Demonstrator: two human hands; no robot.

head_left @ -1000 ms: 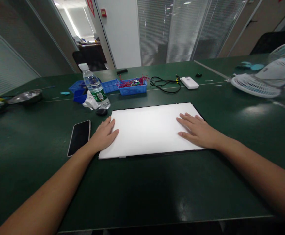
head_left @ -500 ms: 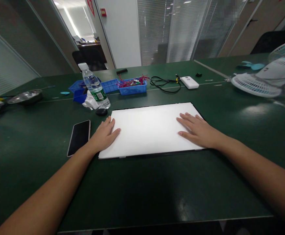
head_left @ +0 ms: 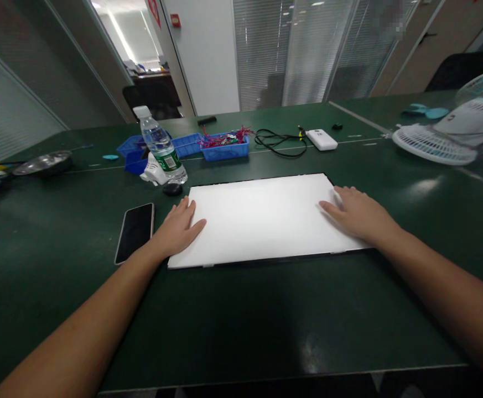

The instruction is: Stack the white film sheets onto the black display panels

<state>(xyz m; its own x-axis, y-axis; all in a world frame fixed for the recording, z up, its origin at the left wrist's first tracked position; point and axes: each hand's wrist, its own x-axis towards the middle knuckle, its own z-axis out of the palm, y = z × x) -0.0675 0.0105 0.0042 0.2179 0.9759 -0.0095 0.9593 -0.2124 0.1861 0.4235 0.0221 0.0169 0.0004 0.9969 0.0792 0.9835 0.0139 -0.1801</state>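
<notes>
A flat white rectangular panel [head_left: 258,221] with a thin dark edge lies on the green table. My left hand [head_left: 178,228] rests over its left edge, thumb stretched onto the white surface and fingers laid along the side. At the right edge lies my right hand [head_left: 359,215], its thumb on the panel and its fingers reaching over the border; neither hand grasps anything. Just left of my left hand is a phone [head_left: 135,232] with a dark screen. A small black rounded object [head_left: 172,189] sits by the panel's far left corner.
Behind the panel stand a water bottle [head_left: 162,146], crumpled white paper [head_left: 154,171] and a blue bin [head_left: 227,152] of red wires. Farther right are a black cable [head_left: 280,145], a white box [head_left: 321,140] and fan parts [head_left: 434,145]. A round metal dish [head_left: 44,163] is at left.
My right hand has slid to the right, from lying on the white surface to the panel's right edge. My left hand and the panel have stayed almost where they were.
</notes>
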